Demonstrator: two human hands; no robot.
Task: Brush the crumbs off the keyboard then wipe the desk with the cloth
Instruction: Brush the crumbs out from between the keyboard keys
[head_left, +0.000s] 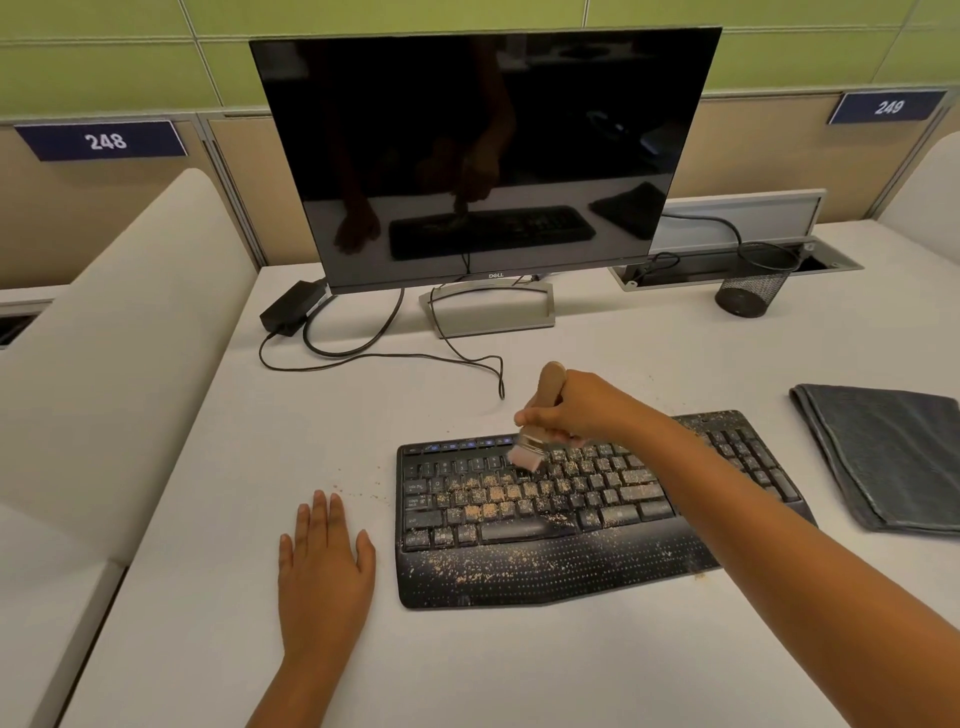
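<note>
The right hand (571, 410) grips the brush (540, 415), bristles on the upper key rows of the keyboard (571, 525), whose long axis runs 9 to 3, crumbs (498, 493) lying toward 6; the left hand (324, 566) rests flat at 9, the cloth (883, 457) at 3.

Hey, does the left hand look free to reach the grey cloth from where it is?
Probably not easily. The left hand lies flat on the desk, left of the keyboard; the cloth lies beyond the keyboard's far right end, and the right hand, holding the brush, crosses the path.
</note>
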